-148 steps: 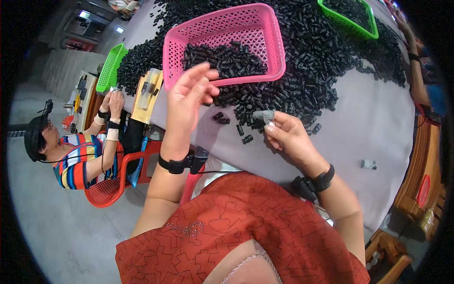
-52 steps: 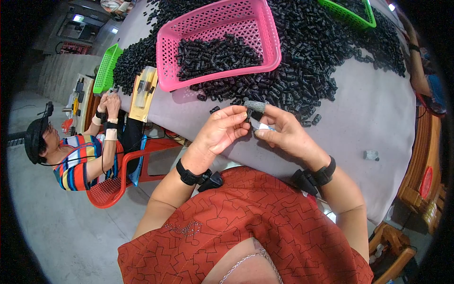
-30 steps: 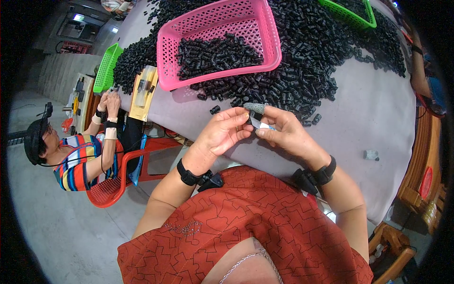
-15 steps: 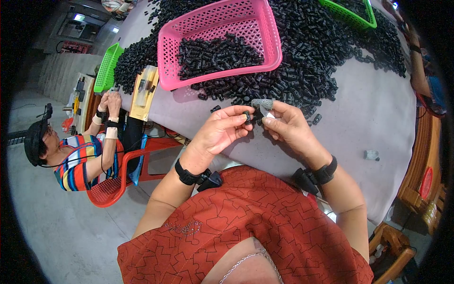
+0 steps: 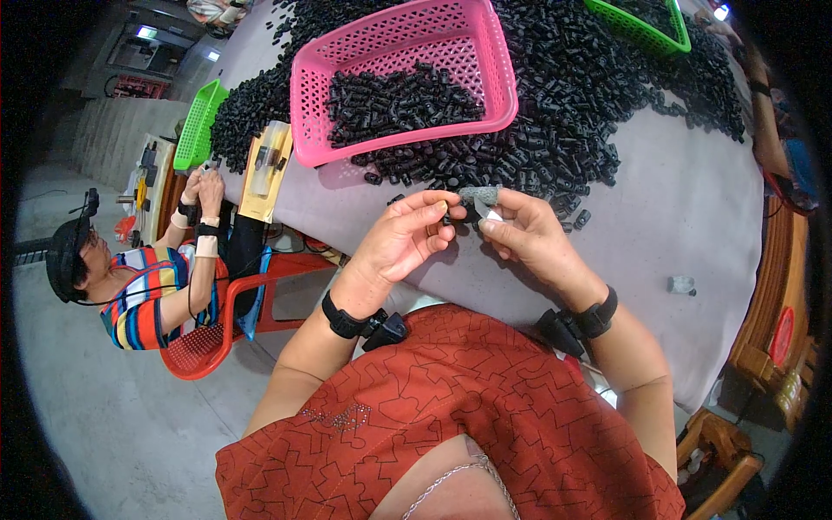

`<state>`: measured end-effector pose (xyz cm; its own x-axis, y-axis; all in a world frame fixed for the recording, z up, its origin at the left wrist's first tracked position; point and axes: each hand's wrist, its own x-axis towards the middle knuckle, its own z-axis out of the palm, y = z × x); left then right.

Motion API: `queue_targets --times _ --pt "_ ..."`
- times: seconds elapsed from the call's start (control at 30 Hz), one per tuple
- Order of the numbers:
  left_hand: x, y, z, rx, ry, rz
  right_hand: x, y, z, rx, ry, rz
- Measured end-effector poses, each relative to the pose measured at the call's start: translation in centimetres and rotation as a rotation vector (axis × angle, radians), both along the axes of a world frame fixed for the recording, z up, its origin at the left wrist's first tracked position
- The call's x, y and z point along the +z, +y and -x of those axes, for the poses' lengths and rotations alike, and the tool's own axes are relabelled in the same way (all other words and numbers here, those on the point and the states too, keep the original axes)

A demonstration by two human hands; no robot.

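Observation:
Between the thumb and fingers of my left hand (image 5: 400, 232) is a small black plastic part (image 5: 447, 218), mostly hidden by the fingertips. Close beside it, my right hand (image 5: 539, 241) pinches a small, pale, blade-like piece (image 5: 490, 213). A rough grey sleeve-like cylinder (image 5: 478, 196) lies along the right index fingertip, seeming to cover it. Both hands are over the near part of the table, just in front of a large heap of similar black parts (image 5: 555, 113). Whether blade and part touch cannot be made out.
A pink basket (image 5: 403, 146) partly filled with black parts stands ahead. Green baskets (image 5: 199, 126) (image 5: 646, 30) stand farther left and right. A yellow tray (image 5: 256, 195) lies left; a grey cylinder (image 5: 682, 284) lies right. A person (image 5: 160, 286) sits at left on a red chair (image 5: 227, 334).
The black part in my left hand has turned and is now more hidden behind the fingertips. The grey cylinder on my right finger has tilted slightly and dipped.

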<state>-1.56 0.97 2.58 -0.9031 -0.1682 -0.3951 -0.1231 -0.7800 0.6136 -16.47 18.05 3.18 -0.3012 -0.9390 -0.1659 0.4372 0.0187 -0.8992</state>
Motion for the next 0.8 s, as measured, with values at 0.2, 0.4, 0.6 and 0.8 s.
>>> queue_targets --times 0.2,0.4,0.6,0.8 --pt "-0.3 -0.1 0.0 0.007 0.025 -0.030 -0.7 0.0 0.0 0.013 -0.021 0.009" --pt "0.9 -0.1 0.0 0.000 -0.009 0.029 -0.3 0.0 0.0 0.010 -0.008 -0.001" --pt "0.5 -0.3 0.0 -0.006 0.021 0.010 -0.1 0.0 0.0 0.009 0.031 -0.002" --pt "-0.4 0.2 0.2 -0.028 0.048 -0.036 -0.3 0.1 -0.3 0.156 -0.047 0.089"
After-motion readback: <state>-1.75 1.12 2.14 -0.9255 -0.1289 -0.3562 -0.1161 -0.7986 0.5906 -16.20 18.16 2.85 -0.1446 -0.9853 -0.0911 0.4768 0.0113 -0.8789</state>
